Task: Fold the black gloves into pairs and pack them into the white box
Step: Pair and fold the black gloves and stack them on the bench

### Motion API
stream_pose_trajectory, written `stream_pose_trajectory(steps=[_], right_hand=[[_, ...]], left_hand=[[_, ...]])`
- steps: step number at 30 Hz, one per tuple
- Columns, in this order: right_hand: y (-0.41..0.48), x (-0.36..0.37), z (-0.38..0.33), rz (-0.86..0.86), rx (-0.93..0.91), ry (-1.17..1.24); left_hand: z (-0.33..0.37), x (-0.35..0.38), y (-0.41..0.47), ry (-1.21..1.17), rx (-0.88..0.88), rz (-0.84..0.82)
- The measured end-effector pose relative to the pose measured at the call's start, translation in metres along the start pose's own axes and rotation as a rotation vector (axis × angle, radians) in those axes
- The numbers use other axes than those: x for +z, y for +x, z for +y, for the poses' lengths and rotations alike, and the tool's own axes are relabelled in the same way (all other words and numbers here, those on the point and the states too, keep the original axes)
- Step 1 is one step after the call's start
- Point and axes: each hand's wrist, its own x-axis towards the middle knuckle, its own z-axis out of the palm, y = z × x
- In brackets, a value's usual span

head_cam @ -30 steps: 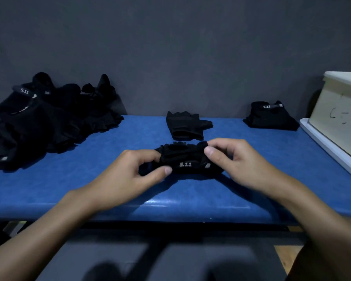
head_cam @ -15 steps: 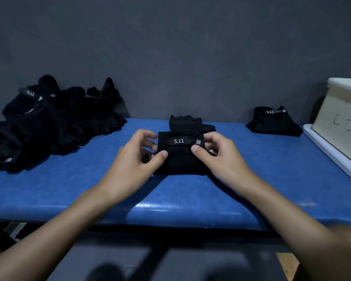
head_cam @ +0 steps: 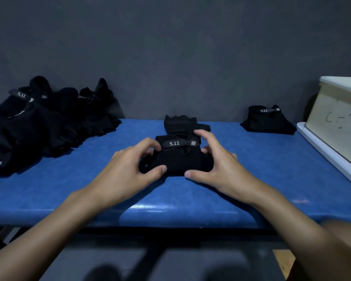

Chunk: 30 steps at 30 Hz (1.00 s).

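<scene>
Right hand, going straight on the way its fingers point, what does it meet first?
The right hand grips the folded black fabric glove with the 5.11 strap, so that comes first; beyond it, probably the flat black fingerless glove lying just behind, though depth is unclear.

A second ago the folded glove (head_cam: 178, 161) was a squashed roll pinched between both hands, well short of the lone glove (head_cam: 180, 122), with its 5.11 strap (head_cam: 174, 143) on the side facing the person. It has since been turned and pushed up against the lone glove's near edge, strap now on top at the far side. The left hand (head_cam: 130, 169) and right hand (head_cam: 217, 165) have spread, thumbs at its near edge and fingers curled over the far corners, pressing it flatter on the tabletop (head_cam: 69, 189).
</scene>
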Motion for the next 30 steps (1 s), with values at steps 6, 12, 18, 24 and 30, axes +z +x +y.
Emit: stream_pose_trajectory(steps=[6,12,18,24,30], right_hand=[[-0.010,-0.022,0.021,0.018,0.053,-0.048],[-0.033,-0.066,0.055,0.078,0.152,-0.130],[-0.050,-0.106,0.093,0.229,0.259,-0.297],[-0.060,-0.112,0.114,0.429,0.107,-0.511],[-0.052,-0.114,0.129,0.281,0.241,-0.561]], left_hand=[[0.017,0.017,0.006,-0.021,0.040,-0.078],[0.058,0.063,0.035,-0.017,0.187,-0.119],[0.102,0.117,0.079,0.031,0.260,-0.159],[0.125,0.153,0.121,0.091,0.268,-0.171],[0.135,0.173,0.148,0.106,0.272,-0.188]])
